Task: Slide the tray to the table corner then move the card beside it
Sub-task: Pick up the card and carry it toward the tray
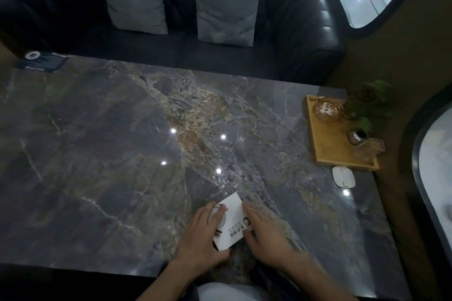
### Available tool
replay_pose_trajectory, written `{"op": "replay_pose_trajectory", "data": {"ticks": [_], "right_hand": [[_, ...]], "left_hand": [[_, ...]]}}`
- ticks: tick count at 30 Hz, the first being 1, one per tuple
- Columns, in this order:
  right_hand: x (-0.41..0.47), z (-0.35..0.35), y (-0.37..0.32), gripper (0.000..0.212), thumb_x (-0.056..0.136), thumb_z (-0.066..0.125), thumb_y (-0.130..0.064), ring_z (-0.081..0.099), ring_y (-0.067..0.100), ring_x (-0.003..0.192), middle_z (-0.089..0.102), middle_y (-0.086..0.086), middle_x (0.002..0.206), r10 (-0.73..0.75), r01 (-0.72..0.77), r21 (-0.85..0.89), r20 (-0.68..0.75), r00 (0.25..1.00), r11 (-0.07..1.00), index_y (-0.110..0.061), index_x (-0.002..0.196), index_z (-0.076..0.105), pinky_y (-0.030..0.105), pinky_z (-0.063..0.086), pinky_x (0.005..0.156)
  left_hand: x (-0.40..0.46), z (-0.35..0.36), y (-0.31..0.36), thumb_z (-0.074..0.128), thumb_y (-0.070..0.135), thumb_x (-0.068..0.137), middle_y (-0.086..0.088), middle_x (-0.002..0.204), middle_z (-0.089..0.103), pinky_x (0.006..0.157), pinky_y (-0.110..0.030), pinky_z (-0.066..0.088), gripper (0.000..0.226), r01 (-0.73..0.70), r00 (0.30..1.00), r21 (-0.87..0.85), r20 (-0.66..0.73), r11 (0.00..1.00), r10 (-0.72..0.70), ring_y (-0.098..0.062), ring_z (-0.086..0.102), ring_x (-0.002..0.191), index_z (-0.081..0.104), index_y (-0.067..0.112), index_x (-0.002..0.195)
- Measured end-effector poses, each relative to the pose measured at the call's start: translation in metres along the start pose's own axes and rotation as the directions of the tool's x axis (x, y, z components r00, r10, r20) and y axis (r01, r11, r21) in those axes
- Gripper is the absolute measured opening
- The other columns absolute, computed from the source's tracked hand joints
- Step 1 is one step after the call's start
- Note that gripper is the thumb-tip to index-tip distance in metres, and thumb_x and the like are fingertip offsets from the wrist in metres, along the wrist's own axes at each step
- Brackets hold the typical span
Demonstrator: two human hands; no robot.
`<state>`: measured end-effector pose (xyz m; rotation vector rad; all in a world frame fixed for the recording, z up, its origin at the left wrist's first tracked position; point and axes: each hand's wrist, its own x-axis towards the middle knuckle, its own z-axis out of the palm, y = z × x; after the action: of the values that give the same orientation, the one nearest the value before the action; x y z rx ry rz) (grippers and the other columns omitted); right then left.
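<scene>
A wooden tray (325, 144) sits at the far right corner of the marble table (110, 144), holding a glass ashtray (326, 110), a small potted plant (367, 105) and a clear stand (369, 148). A white card (233, 222) with dark print lies flat near the table's front edge. My left hand (204, 232) rests on the card's left side, fingers spread over it. My right hand (265, 232) presses on its right edge, thumb against the lower corner. Both hands pinch the card between them on the tabletop.
A white rounded device (343, 176) lies just in front of the tray. A dark leaflet (41, 62) sits at the table's far left corner. A black leather sofa (305, 32) with two grey cushions (225, 7) stands behind the table.
</scene>
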<state>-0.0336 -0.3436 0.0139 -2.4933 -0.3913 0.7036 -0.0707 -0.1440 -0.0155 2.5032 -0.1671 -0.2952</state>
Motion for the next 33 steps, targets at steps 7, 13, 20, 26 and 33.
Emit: {"op": "replay_pose_trajectory", "data": {"ticks": [7, 13, 20, 26, 33], "right_hand": [[-0.003, 0.006, 0.001, 0.064, 0.092, 0.044, -0.037, 0.05, 0.009, 0.124, 0.042, -0.006, 0.149, 0.105, -0.1, 0.241, -0.009, 0.994, 0.965, -0.033, 0.15, 0.018, 0.037, 0.049, 0.098], [-0.007, -0.008, -0.002, 0.048, 0.089, 0.056, -0.012, 0.058, -0.004, 0.105, 0.061, -0.018, 0.117, 0.198, -0.112, 0.435, -0.158, 0.967, 0.894, -0.041, 0.127, 0.046, 0.02, 0.051, 0.084], [-0.01, -0.015, 0.027, 0.042, 0.087, 0.068, -0.009, 0.068, 0.007, 0.095, 0.069, 0.0, 0.113, 0.45, -0.22, 0.759, -0.106, 0.887, 0.613, -0.015, 0.125, 0.052, 0.03, 0.058, 0.08], [-0.018, -0.03, 0.046, 0.034, 0.086, 0.066, 0.002, 0.072, 0.023, 0.092, 0.071, 0.01, 0.108, 0.524, -0.171, 0.922, -0.041, 0.85, 0.348, -0.007, 0.116, 0.053, 0.044, 0.061, 0.076], [-0.028, -0.046, 0.082, 0.039, 0.084, 0.067, 0.006, 0.071, 0.03, 0.093, 0.071, 0.016, 0.109, 0.54, -0.116, 0.976, -0.004, 0.842, 0.187, -0.006, 0.117, 0.052, 0.039, 0.059, 0.068]], "left_hand": [[0.002, -0.005, 0.004, 0.064, 0.055, 0.063, 0.007, 0.147, 0.036, 0.103, -0.024, 0.036, 0.092, -0.032, 0.999, -0.057, -0.009, 0.998, 0.032, -0.014, 0.034, 0.133, 0.038, 0.03, 0.148], [0.01, -0.006, 0.019, 0.068, 0.05, 0.059, 0.017, 0.135, 0.032, 0.096, -0.022, 0.037, 0.087, -0.033, 0.995, -0.102, -0.092, 0.994, 0.024, -0.008, 0.035, 0.125, 0.046, 0.03, 0.14], [0.026, 0.001, 0.047, 0.067, 0.053, 0.061, 0.007, 0.142, 0.039, 0.1, -0.025, 0.042, 0.091, 0.0, 0.995, -0.145, -0.098, 0.989, -0.014, -0.012, 0.04, 0.129, 0.042, 0.027, 0.145], [0.044, 0.014, 0.079, 0.071, 0.053, 0.062, 0.002, 0.142, 0.043, 0.098, -0.034, 0.048, 0.089, -0.003, 0.992, -0.157, -0.122, 0.988, -0.016, -0.018, 0.044, 0.125, 0.045, 0.024, 0.142], [0.061, 0.026, 0.113, 0.073, 0.055, 0.063, 0.007, 0.143, 0.039, 0.1, -0.033, 0.046, 0.088, -0.015, 0.996, -0.194, -0.084, 0.981, -0.002, -0.014, 0.039, 0.127, 0.044, 0.028, 0.141]]}}
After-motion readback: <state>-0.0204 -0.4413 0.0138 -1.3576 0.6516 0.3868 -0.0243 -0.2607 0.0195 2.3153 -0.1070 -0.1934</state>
